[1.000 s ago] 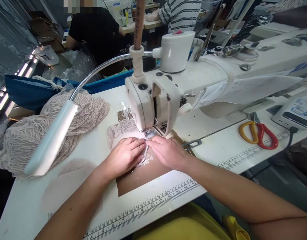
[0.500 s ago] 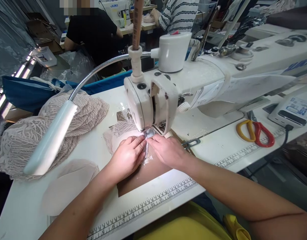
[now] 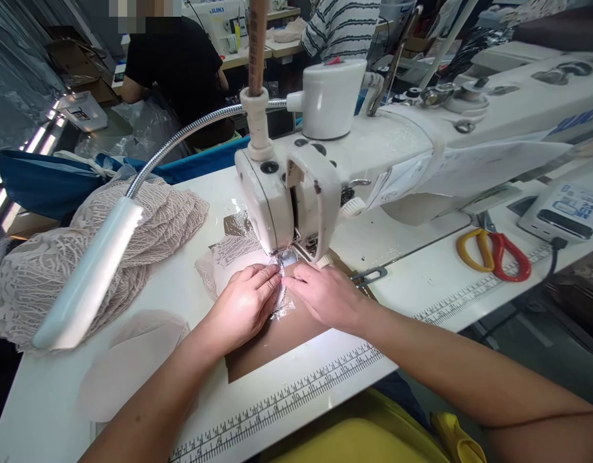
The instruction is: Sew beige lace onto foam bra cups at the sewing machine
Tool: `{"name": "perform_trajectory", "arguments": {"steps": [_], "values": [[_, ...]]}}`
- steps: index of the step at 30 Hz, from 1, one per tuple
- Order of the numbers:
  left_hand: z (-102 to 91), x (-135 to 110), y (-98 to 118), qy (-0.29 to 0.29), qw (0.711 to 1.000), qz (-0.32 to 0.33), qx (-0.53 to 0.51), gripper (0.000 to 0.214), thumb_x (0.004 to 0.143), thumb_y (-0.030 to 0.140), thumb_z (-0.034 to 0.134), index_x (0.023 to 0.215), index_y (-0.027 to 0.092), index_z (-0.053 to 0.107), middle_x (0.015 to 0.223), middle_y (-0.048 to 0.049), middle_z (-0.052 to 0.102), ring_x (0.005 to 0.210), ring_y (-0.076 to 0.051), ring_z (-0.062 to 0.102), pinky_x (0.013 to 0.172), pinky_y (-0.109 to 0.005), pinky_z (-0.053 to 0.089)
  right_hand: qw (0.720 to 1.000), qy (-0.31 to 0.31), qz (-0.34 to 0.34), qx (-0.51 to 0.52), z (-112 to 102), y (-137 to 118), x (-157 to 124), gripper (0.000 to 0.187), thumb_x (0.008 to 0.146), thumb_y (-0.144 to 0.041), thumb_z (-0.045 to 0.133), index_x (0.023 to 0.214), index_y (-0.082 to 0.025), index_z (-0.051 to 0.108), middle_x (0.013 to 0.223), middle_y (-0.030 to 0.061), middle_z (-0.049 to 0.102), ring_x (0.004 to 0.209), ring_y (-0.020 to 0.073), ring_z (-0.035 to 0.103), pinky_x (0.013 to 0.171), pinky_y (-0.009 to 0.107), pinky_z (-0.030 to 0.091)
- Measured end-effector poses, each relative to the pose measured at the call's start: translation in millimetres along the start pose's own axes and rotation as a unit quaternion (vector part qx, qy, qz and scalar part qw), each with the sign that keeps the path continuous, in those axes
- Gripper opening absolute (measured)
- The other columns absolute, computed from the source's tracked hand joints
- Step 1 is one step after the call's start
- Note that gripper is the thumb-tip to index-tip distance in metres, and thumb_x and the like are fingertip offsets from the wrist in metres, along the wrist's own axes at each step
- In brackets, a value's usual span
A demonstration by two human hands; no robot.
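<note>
Lying part-hidden: lt.-beige lace pc. [image 3: 233, 253]

Left side: grey, creased sheeting [image 3: 14, 64] hangs at the upper corner, bright light strips [image 3: 42, 134] below. Cardboard boxes [image 3: 72, 61] stand behind a white tub [image 3: 84, 110]; clear plastic bags [image 3: 146, 122] lie alongside. Rear: pale tables [image 3: 283, 49], one bearing a white machine [image 3: 210, 27]. Foreground: white worktable [image 3: 40, 392], ruler markings [image 3: 277, 413] along its near edge.

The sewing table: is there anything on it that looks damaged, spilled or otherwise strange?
I see nothing spilled. Slightly odd: the scissors at the right have mismatched handles, yellow and red, and crinkled, shiny film, perhaps tape, lies on the brown sheet by the left hand.
</note>
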State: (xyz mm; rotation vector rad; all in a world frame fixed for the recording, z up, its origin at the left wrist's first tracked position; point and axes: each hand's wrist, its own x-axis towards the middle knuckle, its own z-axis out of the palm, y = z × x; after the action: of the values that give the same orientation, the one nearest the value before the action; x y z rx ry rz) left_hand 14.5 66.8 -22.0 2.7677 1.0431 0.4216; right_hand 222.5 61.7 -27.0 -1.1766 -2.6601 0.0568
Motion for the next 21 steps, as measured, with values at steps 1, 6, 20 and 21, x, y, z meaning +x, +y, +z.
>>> {"name": "perform_trajectory", "arguments": {"steps": [1,6,20,21], "values": [[0.3,0.8,1.5,0.0,1.0,-0.007,0.003,0.033,0.095,0.023,0.046,0.122,0.011,0.06,0.127,-0.0129,0.061,0.109,-0.028,0.055,0.09,-0.046,0.052,1.0,0.001,0.003,-0.003,-0.1,-0.5,0.2,0.028,0.084,-0.007,0.048,0.104,-0.017,0.066,0.085,0.0048,0.06,0.068,0.0149,0.043,0.058,0.03,0.023],[1.3,4.7,5.4,-0.007,1.0,-0.025,0.013,0.035,0.096,0.025,0.044,0.122,0.009,0.059,0.128,-0.0154,0.06,0.111,-0.029,0.054,0.091,-0.046,0.051,0.999,-0.005,0.03,-0.016,-1.4,-1.7,3.2,0.031,0.085,-0.008,0.048,0.108,-0.017,0.066,0.086,0.0057,0.062,0.072,0.0165,0.046,0.057,0.031,0.022],[-24.4,-8.0,12.5,-0.064,0.995,0.004,-0.075,0.029,0.092,0.031,0.05,0.114,0.017,0.063,0.118,-0.0126,0.062,0.105,-0.026,0.057,0.089,-0.042,0.05,0.998,0.009,0.057,0.031,-6.3,4.9,4.1,0.033,0.085,-0.01,0.046,0.11,-0.017,0.066,0.084,0.0054,0.066,0.073,0.0182,0.049,0.062,0.03,0.029],[-25.0,-8.4,13.7,-0.062,0.995,0.007,-0.08,0.028,0.092,0.03,0.051,0.112,0.017,0.064,0.116,-0.0124,0.062,0.103,-0.026,0.057,0.088,-0.042,0.05,0.998,0.015,0.048,0.041,-5.9,5.6,3.0,0.033,0.085,-0.01,0.045,0.111,-0.016,0.065,0.085,0.0053,0.066,0.072,0.0179,0.048,0.062,0.03,0.03]]}}
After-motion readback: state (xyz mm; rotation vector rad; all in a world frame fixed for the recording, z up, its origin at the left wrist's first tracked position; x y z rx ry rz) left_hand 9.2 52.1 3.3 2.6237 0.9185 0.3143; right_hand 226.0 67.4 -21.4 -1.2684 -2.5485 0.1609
